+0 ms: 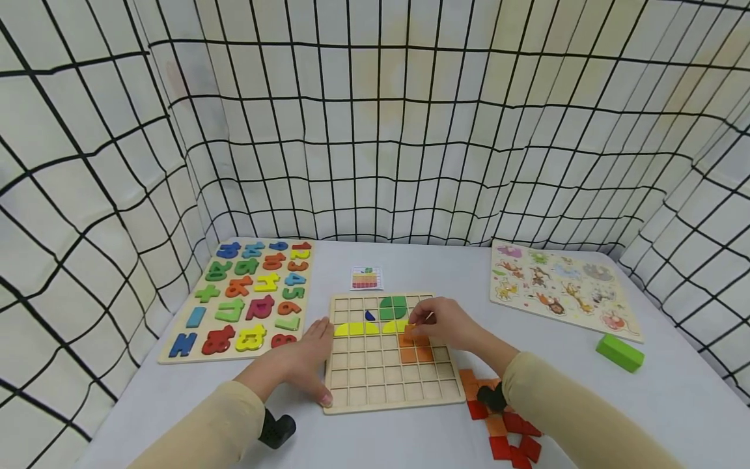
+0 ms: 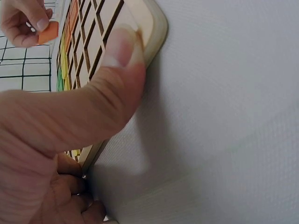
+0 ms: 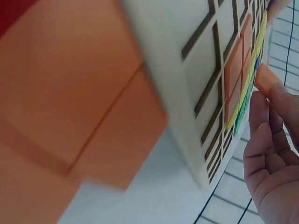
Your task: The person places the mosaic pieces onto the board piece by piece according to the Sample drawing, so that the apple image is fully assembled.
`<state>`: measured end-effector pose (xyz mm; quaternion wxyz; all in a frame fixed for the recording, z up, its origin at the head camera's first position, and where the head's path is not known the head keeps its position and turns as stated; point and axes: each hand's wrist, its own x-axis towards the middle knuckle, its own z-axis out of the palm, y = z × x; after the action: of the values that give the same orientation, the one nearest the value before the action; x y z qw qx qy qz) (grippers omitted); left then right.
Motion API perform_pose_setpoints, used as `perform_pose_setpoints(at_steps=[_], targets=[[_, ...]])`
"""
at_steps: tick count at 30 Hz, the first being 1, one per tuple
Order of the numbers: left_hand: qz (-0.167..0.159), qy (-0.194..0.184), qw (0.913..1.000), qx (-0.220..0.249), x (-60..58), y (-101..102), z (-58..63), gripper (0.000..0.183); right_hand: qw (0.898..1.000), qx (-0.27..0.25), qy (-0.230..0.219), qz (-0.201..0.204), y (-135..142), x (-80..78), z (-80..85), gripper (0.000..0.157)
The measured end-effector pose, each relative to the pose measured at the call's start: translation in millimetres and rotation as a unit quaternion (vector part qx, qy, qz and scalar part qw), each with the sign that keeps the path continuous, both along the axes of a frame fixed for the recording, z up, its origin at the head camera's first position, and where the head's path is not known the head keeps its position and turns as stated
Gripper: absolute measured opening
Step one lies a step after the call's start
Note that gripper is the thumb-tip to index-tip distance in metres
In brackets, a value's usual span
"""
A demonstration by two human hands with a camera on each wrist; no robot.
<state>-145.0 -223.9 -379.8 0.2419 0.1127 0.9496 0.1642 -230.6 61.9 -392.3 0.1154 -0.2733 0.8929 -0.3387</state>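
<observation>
A wooden grid board [image 1: 364, 378] lies in the middle of the table. My left hand [image 1: 301, 358] rests along its left edge, and the left wrist view shows the thumb [image 2: 122, 51] pressing on top of the near corner. Above the grid my right hand [image 1: 442, 322] pinches an orange square tile [image 3: 266, 79] between thumb and fingers. Orange tiles [image 1: 416, 355] fill several cells under that hand. Farther up the board are yellow pieces [image 1: 356, 328], a small blue piece [image 1: 370, 316] and green rounded pieces [image 1: 392, 309].
A small picture card [image 1: 366, 278] lies behind the board. Loose orange and red tiles [image 1: 500, 447] are scattered under my right forearm. At left is a number puzzle [image 1: 234, 309]; at right, an animal puzzle [image 1: 556, 286] and a green block [image 1: 620, 352]. Black netting [image 1: 381, 130] surrounds the table.
</observation>
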Motion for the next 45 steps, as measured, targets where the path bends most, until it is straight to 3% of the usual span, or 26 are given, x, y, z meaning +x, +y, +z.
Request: perform_pose_setpoints(at_steps=[14, 23, 31, 38, 45], targets=[[-0.014, 0.001, 0.9998, -0.012, -2.1, -3, -3.1, 0.128, 0.999, 0.034, -0.005, 0.009, -43, 5.3, -6.4, 0.004], [-0.014, 0.001, 0.9998, -0.013, -2.1, -1, -2.8, 0.127, 0.995, 0.083, 0.049, 0.024, -47, 8.9, -7.8, 0.003], [-0.008, 0.001, 0.9999, -0.011, -3.3, -2, -5.3, 0.129, 0.992, 0.091, 0.082, 0.038, -47, 11.5, -6.8, 0.004], [-0.006, 0.000, 0.9999, -0.008, -3.7, -2, -7.2, 0.129, 0.994, 0.091, 0.062, 0.016, -28, 14.1, 0.8, 0.006], [-0.008, 0.000, 0.9999, -0.010, -2.7, -1, -2.9, 0.128, 0.994, 0.104, 0.036, -0.005, 27, 17.5, 5.8, 0.004]])
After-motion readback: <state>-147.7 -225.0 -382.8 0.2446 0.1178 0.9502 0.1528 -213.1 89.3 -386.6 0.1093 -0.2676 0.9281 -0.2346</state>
